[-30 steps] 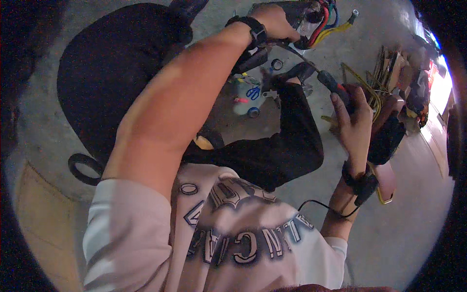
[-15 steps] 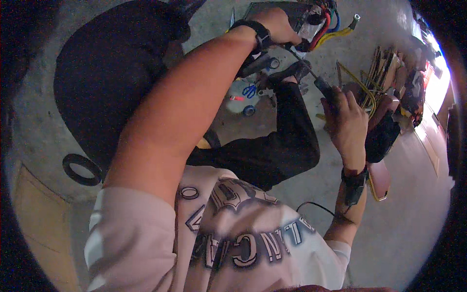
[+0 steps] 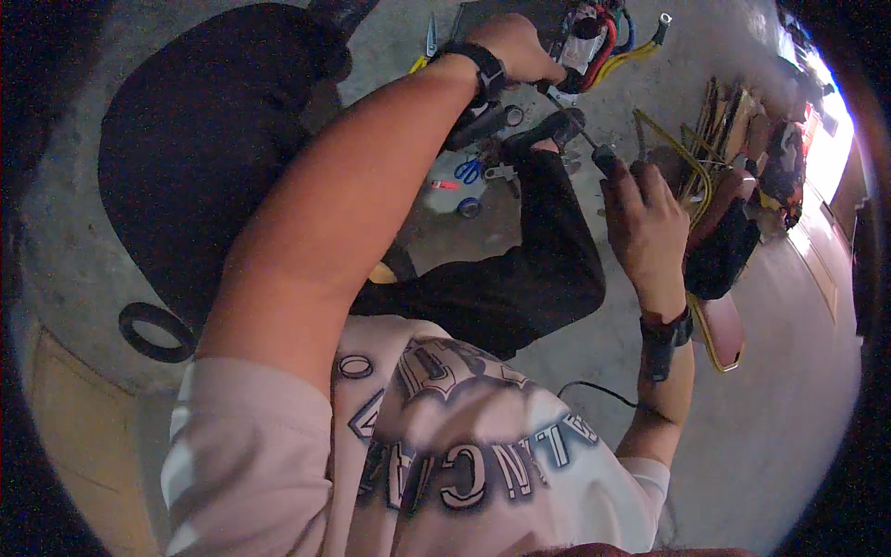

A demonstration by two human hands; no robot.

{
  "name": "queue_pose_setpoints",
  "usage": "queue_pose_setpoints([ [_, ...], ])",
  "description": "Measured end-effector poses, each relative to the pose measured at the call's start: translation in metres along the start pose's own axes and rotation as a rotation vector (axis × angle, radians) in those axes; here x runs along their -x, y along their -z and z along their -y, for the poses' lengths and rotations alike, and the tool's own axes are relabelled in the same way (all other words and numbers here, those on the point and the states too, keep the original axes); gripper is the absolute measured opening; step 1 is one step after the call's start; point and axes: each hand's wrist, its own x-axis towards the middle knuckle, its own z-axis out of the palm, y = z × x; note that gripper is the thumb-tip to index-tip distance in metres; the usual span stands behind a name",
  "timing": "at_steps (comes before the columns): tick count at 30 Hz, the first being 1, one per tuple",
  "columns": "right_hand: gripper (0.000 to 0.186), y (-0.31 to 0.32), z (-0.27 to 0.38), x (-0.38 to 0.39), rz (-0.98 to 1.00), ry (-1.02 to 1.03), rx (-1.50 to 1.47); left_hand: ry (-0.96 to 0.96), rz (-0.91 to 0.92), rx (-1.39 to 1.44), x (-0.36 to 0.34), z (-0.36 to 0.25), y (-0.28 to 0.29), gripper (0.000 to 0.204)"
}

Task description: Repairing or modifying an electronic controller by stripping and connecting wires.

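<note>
My right hand (image 3: 650, 237) is wrapped around the dark handle of a screwdriver (image 3: 585, 134). Its thin shaft slants up and left, and the far end reaches just below the fingers of my left hand (image 3: 520, 51). That left hand is closed at the edge of a dark, box-like unit (image 3: 483, 16), and what it grips is hidden. Thick red cables (image 3: 605, 58) and yellow cables (image 3: 626, 60) bend out beside its fingertips. One yellow cable ends in a metal lug (image 3: 664, 20).
Blue-handled scissors (image 3: 469, 169), a roll of blue tape (image 3: 470, 207) and a small red item (image 3: 445, 185) lie on the floor by my bent leg. Flattened cardboard (image 3: 736, 125) and a yellow cable loop (image 3: 703, 181) sit at right. A black ring (image 3: 156, 331) rests at left.
The view has shifted slightly, so most things sit a little lower or further left. My right hand and the screwdriver keep nearly the same pose, and my left hand stays by the cables.
</note>
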Motion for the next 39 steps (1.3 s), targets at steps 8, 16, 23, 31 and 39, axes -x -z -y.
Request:
queue_pose_setpoints([
  [8, 0.03, 0.01, -0.001, -0.009, 0.018, 0.05, -0.009, 0.126, -0.02, -0.071, 0.003, -0.018, -0.001, 0.058],
  [16, 0.027, 0.011, 0.006, -0.008, -0.051, 0.071, -0.043, 0.025, -0.223, -0.139, -0.029, 0.012, -0.04, 0.055],
  [23, 0.024, 0.014, -0.005, -0.012, -0.014, 0.011, -0.119, -0.388, -0.479, 0.235, -0.022, -0.006, -0.042, 0.05],
  [31, 0.046, 0.012, -0.008, -0.003, 0.111, -0.021, -0.172, -0.416, -0.478, 0.687, -0.07, 0.018, -0.077, 0.041],
  [39, 0.017, 0.001, -0.009, -0.005, 0.081, -0.507, -0.78, -0.441, -0.573, 0.643, -0.066, 0.01, -0.074, 0.051],
])
